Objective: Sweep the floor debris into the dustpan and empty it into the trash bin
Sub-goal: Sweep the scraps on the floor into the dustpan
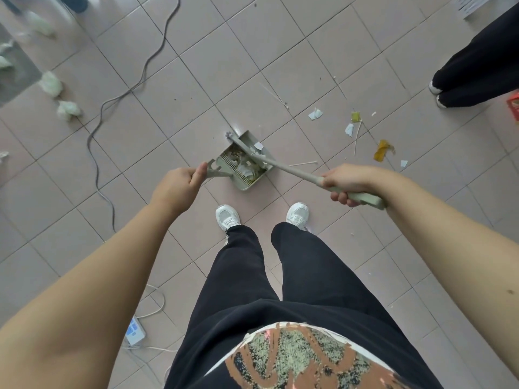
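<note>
A pale green dustpan stands on the tiled floor just ahead of my feet, holding several paper scraps. My left hand grips its handle. My right hand is closed on the pale green broom handle, which slants across the pan; the broom head rests at the pan's far corner. Loose debris lies to the right of the pan: white paper bits, a yellow wrapper, thin sticks. No trash bin is in view.
A grey cable snakes across the floor on the left. Crumpled greenish-white wads lie at far left. A power strip with white cords sits near my left leg. Another person's legs stand at upper right beside a red box.
</note>
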